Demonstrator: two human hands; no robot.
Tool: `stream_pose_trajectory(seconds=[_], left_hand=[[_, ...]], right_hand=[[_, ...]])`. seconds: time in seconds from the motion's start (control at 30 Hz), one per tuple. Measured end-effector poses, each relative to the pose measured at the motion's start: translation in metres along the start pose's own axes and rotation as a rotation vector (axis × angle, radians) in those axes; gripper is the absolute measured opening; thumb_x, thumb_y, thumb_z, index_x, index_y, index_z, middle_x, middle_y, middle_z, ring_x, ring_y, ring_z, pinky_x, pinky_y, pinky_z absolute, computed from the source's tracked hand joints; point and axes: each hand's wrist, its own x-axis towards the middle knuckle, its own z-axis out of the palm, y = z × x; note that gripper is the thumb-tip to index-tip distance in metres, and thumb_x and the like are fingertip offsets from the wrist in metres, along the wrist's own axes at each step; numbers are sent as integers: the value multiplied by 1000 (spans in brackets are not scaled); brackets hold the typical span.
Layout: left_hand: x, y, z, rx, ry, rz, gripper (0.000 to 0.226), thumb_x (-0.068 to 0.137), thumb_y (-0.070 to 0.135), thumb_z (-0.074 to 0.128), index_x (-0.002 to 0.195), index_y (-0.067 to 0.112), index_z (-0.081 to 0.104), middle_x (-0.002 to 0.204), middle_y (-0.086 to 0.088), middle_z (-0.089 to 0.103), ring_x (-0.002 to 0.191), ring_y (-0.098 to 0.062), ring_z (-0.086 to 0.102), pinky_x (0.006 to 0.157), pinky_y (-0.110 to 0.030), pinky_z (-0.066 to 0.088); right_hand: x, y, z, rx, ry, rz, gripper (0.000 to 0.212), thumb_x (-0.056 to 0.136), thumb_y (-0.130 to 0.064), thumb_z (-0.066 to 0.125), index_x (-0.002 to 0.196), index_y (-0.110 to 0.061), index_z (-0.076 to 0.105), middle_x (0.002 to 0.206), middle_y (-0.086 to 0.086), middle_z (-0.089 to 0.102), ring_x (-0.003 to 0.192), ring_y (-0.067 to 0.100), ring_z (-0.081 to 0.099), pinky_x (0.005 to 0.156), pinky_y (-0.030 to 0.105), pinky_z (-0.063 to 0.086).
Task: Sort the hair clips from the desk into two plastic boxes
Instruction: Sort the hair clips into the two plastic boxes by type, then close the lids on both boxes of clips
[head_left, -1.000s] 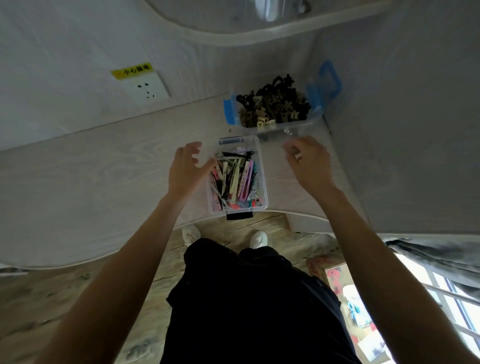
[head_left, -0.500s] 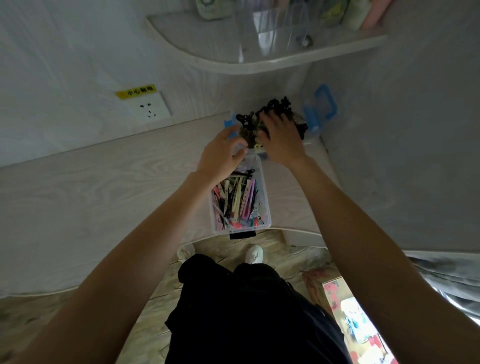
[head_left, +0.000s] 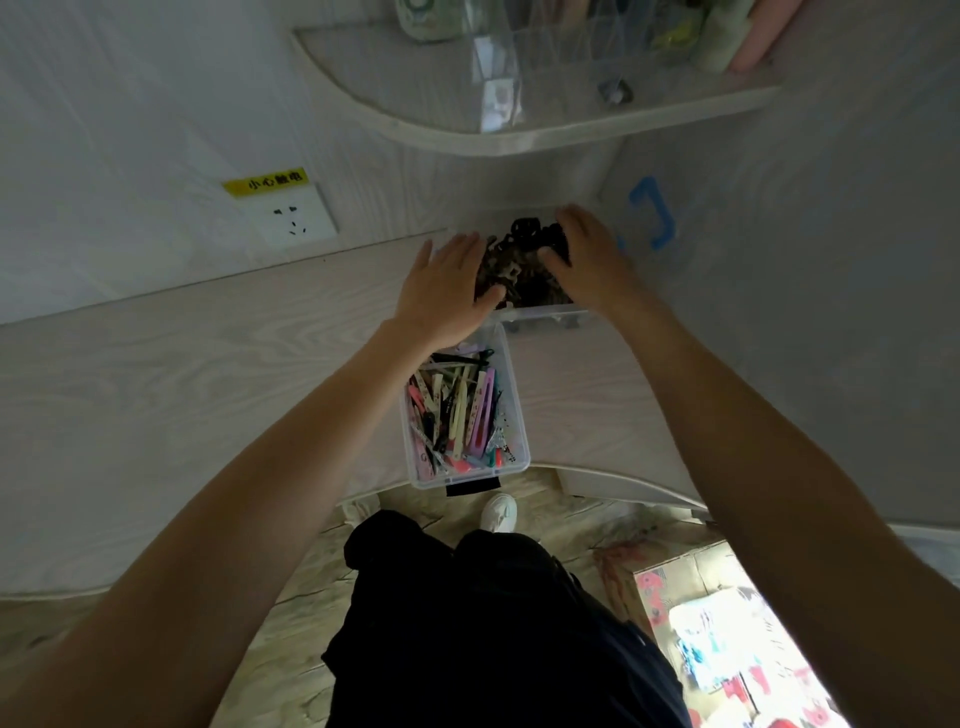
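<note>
A clear plastic box (head_left: 543, 315) heaped with dark claw clips (head_left: 519, 270) stands at the back of the desk, in the corner. My left hand (head_left: 447, 291) lies over its left end with the thumb on the pile. My right hand (head_left: 592, 260) clasps its right end, thumb also on the clips. A second clear box (head_left: 519, 415), closer to me at the desk's front edge, holds several colourful flat hair clips (head_left: 460, 410). The two boxes meet at a corner.
The blue-handled lid (head_left: 652, 213) leans against the right wall behind the far box. A wall socket (head_left: 293, 218) sits at the left, and a corner shelf (head_left: 519, 130) with bottles hangs above. A cardboard box (head_left: 727, 649) is on the floor at the right.
Both hands moved from beside the near box to the far box, first onto its pile, then apart to its two ends. The camera tilted up.
</note>
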Motion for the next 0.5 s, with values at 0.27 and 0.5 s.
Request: stream_pose_trajectory(seconds=[0.27, 0.5], left_hand=[[33, 0, -13, 215, -162, 13, 65, 97, 51, 17, 149, 13, 11, 158, -3, 13, 146, -15, 8, 116, -54, -8], [24, 7, -11, 124, -177, 16, 63, 98, 49, 12, 149, 12, 10, 158, -5, 9, 146, -17, 4, 116, -55, -7]], right_hand=[[8, 2, 3, -172, -171, -214, 51, 100, -35, 31, 146, -15, 23, 152, 13, 29, 139, 30, 28, 115, 39, 20], [-18, 20, -14, -103, 175, -213, 35, 91, -20, 53, 125, -11, 55, 132, 17, 53, 122, 34, 46, 102, 45, 39]])
